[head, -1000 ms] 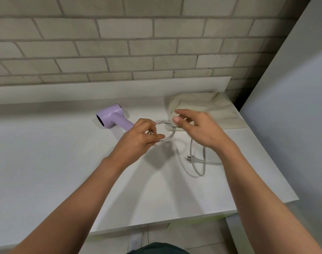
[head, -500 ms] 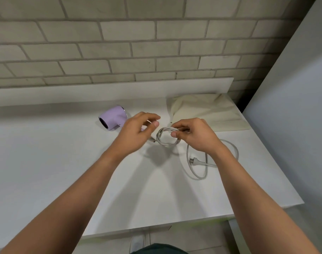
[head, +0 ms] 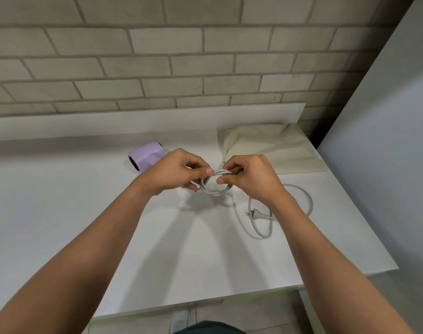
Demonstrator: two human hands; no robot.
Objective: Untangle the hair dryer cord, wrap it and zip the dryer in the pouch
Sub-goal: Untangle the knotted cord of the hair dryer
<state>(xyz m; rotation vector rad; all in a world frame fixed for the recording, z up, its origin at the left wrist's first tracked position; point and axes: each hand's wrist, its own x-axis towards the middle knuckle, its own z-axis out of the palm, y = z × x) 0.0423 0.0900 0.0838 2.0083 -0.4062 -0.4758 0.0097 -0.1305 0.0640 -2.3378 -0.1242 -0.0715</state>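
Above the bench (head: 85, 213), both hands pinch the knotted cord (head: 215, 189); wrapping and zipping the pouch (head: 265, 150) remain.

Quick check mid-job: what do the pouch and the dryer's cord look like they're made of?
Pouch: looks like matte cream woven fabric, maybe cotton or canvas; it lies limp with soft creases. Cord: seems a smooth, light grey rubbery or plastic jacket; it bends in even loops with a slight sheen.

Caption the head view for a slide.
Both hands, left hand and right hand, pinch a looped grey power cord beside lilac plastic hair dryer.
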